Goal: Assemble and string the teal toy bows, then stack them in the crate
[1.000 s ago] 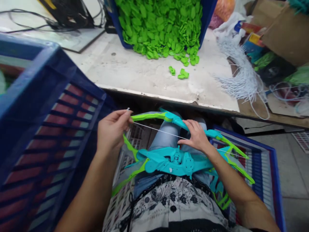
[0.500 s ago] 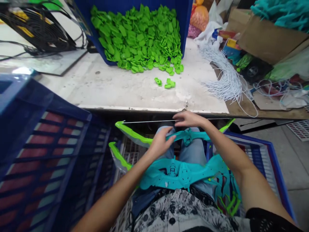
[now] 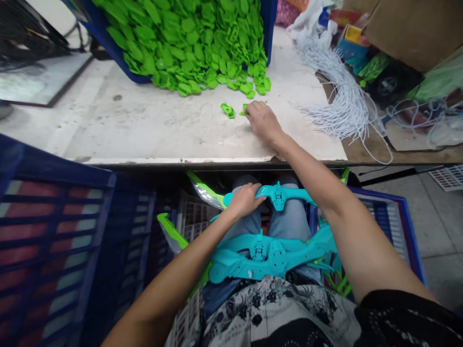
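My left hand (image 3: pixel 246 199) is closed around the teal grip section of a toy bow (image 3: pixel 280 196) with green limb ends, held over my knees under the table edge. Up on the tabletop, my right hand (image 3: pixel 263 120) has its fingertips closed on a small green plastic piece (image 3: pixel 243 109), mostly hidden by the fingers. A second loose green piece (image 3: pixel 227 110) lies just left of it. More teal bow bodies (image 3: pixel 253 262) rest across my lap, and a green limb tip (image 3: pixel 170 226) sticks out at their left.
A blue bin (image 3: pixel 269 29) spills green pieces (image 3: pixel 195 48) onto the white tabletop (image 3: pixel 155 125). A bundle of white cords (image 3: pixel 336 106) lies to the right. Blue crates (image 3: pixel 54 231) stand at my left, another crate (image 3: pixel 408 231) at my right. A cardboard box (image 3: pixel 415 33) sits far right.
My right hand has left the bowstring, reached up onto the table and closed on a green piece. My left hand now grips the bow. The view has shifted closer to the table.
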Available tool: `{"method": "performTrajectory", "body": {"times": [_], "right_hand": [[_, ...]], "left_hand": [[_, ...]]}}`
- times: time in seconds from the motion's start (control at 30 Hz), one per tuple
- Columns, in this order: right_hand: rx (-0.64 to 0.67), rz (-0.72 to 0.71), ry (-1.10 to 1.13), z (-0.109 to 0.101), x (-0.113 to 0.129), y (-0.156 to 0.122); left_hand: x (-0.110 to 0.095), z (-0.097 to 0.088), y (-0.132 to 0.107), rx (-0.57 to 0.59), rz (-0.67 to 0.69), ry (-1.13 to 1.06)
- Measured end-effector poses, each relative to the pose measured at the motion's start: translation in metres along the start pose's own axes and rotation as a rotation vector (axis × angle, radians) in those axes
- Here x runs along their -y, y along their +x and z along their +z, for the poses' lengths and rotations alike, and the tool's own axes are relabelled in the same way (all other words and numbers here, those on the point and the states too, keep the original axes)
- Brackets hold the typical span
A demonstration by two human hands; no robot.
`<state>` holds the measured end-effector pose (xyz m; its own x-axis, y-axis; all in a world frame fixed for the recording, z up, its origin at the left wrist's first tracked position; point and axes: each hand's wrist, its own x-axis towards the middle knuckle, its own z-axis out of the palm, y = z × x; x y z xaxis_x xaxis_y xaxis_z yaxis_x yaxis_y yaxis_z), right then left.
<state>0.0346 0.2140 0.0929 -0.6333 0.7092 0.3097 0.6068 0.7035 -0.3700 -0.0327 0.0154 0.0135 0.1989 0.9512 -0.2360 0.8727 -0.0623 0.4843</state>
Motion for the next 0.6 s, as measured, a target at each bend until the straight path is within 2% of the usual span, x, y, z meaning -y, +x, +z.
{"method": "performTrajectory", "body": {"times": [0.1, 0.17, 0.27, 0.33, 0.43, 0.6], "right_hand": [[-0.002, 0.01, 0.186, -0.035, 0.011, -0.056], [0.122, 0.039, 0.364, -0.053, 0.012, -0.103], [0.408, 0.078, 0.431, -0.059, 0.001, -0.169], [0.514, 0.11, 0.389, -0.052, -0.01, -0.199], [0.563, 0.136, 0.35, -0.036, -0.022, -0.215], [0.637, 0.068, 0.33, -0.024, -0.023, -0.201]], "left_hand": [[-0.002, -0.004, 0.013, 0.021, 0.005, -0.078], [-0.006, -0.007, 0.027, 0.066, 0.033, -0.153], [-0.009, -0.009, 0.048, 0.249, 0.105, -0.255], [-0.01, -0.008, 0.058, 0.334, 0.134, -0.297], [-0.008, -0.004, 0.064, 0.348, 0.134, -0.364], [-0.005, 0.0, 0.059, 0.327, 0.139, -0.418]]}}
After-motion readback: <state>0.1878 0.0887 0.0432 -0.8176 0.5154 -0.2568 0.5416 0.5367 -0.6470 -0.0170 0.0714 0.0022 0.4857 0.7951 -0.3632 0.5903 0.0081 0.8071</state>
